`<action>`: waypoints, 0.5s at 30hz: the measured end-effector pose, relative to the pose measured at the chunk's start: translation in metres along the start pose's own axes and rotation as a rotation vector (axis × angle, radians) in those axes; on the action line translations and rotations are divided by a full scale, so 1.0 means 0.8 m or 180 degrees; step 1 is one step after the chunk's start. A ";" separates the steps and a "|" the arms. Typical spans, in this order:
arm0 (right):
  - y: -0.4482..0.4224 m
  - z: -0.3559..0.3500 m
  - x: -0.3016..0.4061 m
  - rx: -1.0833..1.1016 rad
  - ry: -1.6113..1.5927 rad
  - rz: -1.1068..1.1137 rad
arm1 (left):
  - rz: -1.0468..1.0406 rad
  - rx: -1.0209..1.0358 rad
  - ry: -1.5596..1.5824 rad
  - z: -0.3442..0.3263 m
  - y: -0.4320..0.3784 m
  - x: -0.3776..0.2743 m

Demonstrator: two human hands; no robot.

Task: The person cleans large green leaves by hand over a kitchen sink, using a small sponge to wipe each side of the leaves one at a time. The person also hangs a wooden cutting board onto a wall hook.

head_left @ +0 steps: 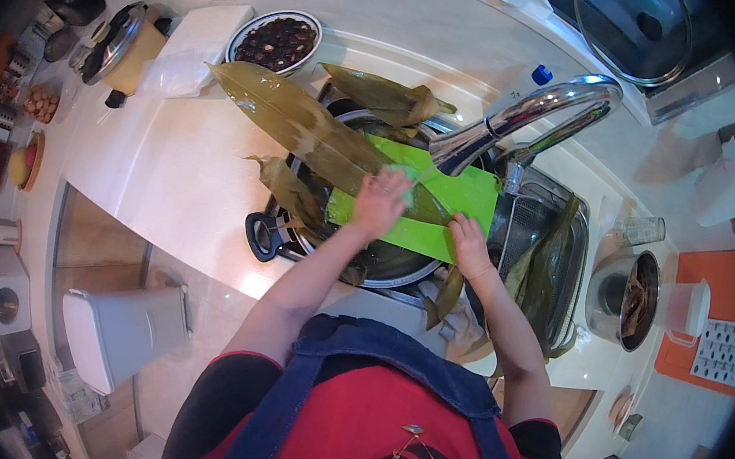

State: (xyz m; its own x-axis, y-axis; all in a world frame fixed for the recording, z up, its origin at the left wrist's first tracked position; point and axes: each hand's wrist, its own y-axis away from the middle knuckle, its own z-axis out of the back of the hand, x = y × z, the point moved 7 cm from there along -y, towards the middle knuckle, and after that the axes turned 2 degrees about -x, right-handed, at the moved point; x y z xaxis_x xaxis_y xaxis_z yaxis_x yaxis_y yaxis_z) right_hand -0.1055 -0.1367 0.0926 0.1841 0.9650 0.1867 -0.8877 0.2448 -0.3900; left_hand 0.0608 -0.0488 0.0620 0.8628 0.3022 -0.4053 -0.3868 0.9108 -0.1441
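Observation:
A long, wet, olive-green bamboo leaf (304,126) lies across a bright green cutting board (480,195), its far tip reaching past the sink's rim. My left hand (380,203) presses a pale green scrubbing cloth (407,176) onto the leaf; the palm hides most of the cloth. At the board's near right edge, my right hand (468,240) pinches the leaf's narrow end. Beneath the board is a large pot (405,279) with dark handles, holding more leaves. The chrome faucet (459,151) points down at the board, a thin stream apparently leaving it.
Other leaves drape over the pot's far side (387,91) and left rim (287,187). To the right, a mesh basket (580,235) holds long leaves, beside a steel pot (603,303) and a glass (640,230). A bowl of dark dates (274,42) stands at the back.

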 end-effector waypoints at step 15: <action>0.109 0.130 -0.143 0.0891 -0.0602 -0.2451 | -0.0756 0.0032 0.0576 -0.029 0.012 -0.085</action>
State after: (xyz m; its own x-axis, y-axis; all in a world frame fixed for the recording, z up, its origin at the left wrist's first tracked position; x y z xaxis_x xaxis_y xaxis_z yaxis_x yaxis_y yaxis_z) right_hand -0.2480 -0.2355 0.1313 0.7296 0.4998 0.4667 -0.6195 0.7721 0.1416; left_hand -0.0091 -0.0674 0.0670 0.8564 0.0260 -0.5157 -0.1769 0.9531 -0.2456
